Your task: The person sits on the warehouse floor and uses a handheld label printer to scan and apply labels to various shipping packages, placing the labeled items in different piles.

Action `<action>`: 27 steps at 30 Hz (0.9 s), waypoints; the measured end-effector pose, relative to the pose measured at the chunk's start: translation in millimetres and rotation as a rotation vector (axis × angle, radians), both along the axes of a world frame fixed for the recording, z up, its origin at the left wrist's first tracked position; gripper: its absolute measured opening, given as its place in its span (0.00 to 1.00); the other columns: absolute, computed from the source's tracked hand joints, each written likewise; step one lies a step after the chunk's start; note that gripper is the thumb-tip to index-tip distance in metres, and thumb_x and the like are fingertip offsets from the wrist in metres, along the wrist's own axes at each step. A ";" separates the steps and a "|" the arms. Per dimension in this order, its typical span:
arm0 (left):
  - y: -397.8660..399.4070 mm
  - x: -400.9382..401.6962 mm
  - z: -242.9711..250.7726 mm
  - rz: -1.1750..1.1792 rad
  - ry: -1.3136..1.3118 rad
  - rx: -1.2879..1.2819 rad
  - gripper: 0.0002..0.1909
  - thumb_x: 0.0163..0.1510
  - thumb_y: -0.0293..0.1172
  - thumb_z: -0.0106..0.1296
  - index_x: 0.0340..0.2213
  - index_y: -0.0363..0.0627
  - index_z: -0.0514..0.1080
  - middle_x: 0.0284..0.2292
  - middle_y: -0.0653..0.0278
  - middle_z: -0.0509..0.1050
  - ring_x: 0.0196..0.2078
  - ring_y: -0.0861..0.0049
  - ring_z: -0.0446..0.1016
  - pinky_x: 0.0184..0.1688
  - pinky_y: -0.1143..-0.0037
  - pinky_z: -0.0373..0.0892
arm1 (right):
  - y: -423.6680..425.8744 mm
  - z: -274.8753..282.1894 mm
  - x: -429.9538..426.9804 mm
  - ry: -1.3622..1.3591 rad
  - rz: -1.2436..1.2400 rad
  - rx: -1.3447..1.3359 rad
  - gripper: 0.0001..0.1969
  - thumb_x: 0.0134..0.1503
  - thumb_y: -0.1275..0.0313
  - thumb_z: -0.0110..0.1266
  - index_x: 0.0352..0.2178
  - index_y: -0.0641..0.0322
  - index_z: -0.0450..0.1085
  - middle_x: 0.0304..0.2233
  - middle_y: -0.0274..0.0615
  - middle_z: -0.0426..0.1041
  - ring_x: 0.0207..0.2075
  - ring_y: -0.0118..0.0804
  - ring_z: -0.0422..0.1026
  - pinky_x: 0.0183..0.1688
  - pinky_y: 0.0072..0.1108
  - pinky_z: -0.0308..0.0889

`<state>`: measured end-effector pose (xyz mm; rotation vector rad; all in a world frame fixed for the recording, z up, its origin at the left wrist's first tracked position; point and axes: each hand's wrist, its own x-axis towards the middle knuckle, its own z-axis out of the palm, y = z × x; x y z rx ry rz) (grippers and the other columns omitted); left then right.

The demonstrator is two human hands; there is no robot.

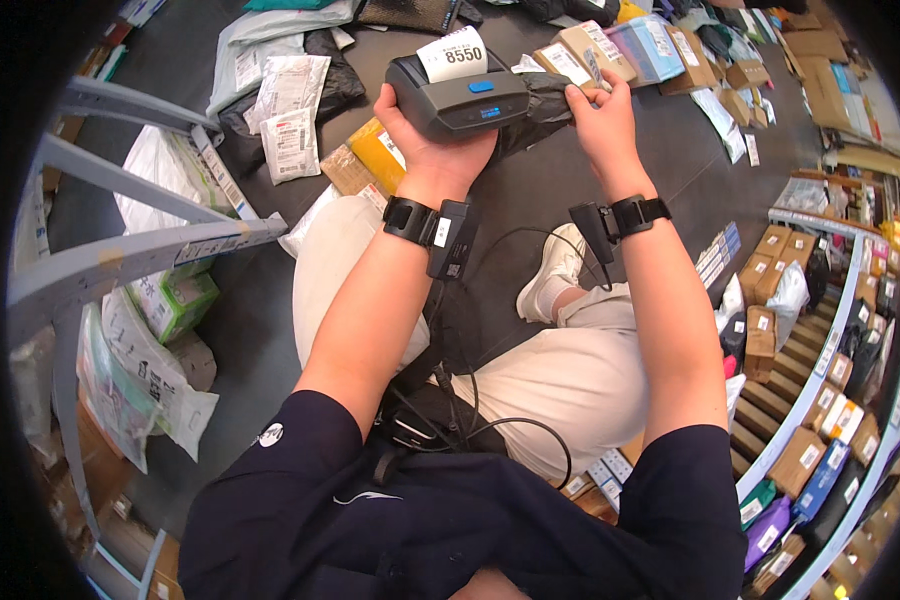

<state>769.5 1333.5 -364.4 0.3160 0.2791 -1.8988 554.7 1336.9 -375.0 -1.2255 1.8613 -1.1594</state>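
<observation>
My left hand (pixel 450 156) holds a dark portable label printer (pixel 461 105) from below, thumb along its side. The printer has a blue button and a small lit display. A white paper label (pixel 454 60) bearing printed digits sticks up from its slot. To the right, my right hand (pixel 606 124) pinches the edge of a crumpled black plastic mailer (pixel 547 99), which is partly hidden behind the printer. Below my left hand, a yellow parcel (pixel 379 154) and a brown carton (pixel 349 171) lie on the floor.
White mailers (pixel 292 120) lie at upper left, and labelled cartons (pixel 596 49) at upper right. A grey metal rack (pixel 142 251) stands close on my left. Shelves of parcels (pixel 802 442) line the right. Cables (pixel 510 427) hang over my lap.
</observation>
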 end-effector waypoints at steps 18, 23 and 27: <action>6.8 -2.7 -27.6 -0.001 0.218 -0.050 0.41 0.51 0.66 0.33 0.57 0.49 0.64 0.58 0.50 0.64 0.59 0.50 0.62 0.65 0.49 0.54 | -4.0 79.0 -2.0 0.028 0.344 0.350 0.21 0.54 0.57 0.63 0.42 0.64 0.75 0.36 0.35 0.77 0.36 0.24 0.71 0.37 0.19 0.65; 6.1 -4.4 -31.1 -0.021 0.210 -0.091 0.43 0.51 0.65 0.32 0.58 0.46 0.63 0.58 0.49 0.64 0.59 0.49 0.63 0.65 0.48 0.53 | -7.8 66.5 -2.8 0.146 0.243 0.330 0.23 0.51 0.58 0.65 0.41 0.67 0.75 0.33 0.36 0.77 0.33 0.24 0.71 0.34 0.20 0.66; 6.2 -6.9 -32.4 -0.009 0.225 -0.106 0.45 0.51 0.67 0.31 0.59 0.45 0.61 0.58 0.45 0.63 0.59 0.46 0.62 0.66 0.48 0.52 | -10.0 50.6 -4.8 0.161 0.223 0.258 0.24 0.50 0.58 0.66 0.40 0.69 0.75 0.32 0.38 0.78 0.33 0.27 0.73 0.36 0.21 0.68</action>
